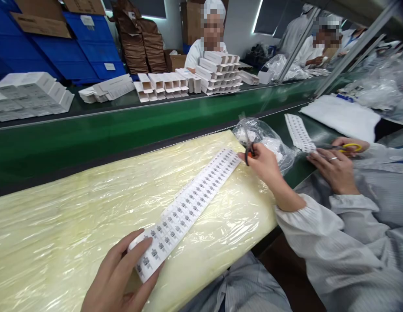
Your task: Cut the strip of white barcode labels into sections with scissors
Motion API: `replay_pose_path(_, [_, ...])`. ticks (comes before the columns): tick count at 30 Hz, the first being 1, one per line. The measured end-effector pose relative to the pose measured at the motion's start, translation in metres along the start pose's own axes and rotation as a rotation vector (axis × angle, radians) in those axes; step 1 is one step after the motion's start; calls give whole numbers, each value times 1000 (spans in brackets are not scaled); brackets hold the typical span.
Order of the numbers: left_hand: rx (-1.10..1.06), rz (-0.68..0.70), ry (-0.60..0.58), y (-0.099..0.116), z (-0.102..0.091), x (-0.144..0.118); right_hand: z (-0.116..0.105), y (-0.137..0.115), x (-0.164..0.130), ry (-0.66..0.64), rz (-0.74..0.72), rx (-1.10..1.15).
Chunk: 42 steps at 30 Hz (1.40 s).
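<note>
A long white strip of printed labels (185,212) lies slantwise over a pad wrapped in clear plastic (74,225). My left hand (119,273) grips the strip's near end, fingers on its left edge and thumb by the right one. At the far end is my right hand (266,167), closed around scissors (248,145) with black and orange handles. Their blades point up and away from me, and the fingertips are close to the strip's end; whether they touch it I cannot tell. Part of another label strip (185,187) shows beneath the left edge of the first.
A clear plastic bag (269,143) lies behind my right hand. To the right, a co-worker's hands (338,167) hold yellow-handled scissors (351,147) and a label sheet (299,132). Beyond a green ledge (123,130) stand stacked white boxes (217,71) and another person (214,30).
</note>
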<state>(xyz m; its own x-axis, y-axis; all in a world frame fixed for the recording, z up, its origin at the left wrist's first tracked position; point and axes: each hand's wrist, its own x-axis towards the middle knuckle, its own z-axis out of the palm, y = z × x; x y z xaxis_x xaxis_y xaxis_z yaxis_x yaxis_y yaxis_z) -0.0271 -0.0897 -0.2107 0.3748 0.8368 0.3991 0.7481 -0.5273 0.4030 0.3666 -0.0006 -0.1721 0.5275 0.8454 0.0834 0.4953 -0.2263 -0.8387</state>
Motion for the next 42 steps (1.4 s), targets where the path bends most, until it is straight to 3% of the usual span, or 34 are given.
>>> replay_pose_path(1, [25,62,5,-1,-1,2,-5,-5,-18,-59,-9,46])
replay_pose_path(2, [37,96,7,0,-3,4,-10,-9,-39,-225,10,162])
replay_pose_path(5, [38,104,39,4,-6,8,-20,-16,-106,-1137,270,451])
replay_pose_path(7, [33,87,44,8,-6,9,-18,-14,-142,-1443,386,460])
replay_pose_path(8, [30,80,47,10,-6,9,-15,-11,-156,-1518,421,455])
replay_pose_path(12, [6,84,63,13,-5,9,7,-1,-179,-1525,532,456])
replay_pose_path(20, [-2,87,55,14,-7,10,29,-13,-177,-1442,660,490])
replay_pose_path(42, [-33,90,73,14,-6,10,37,-23,-171,-1391,671,431])
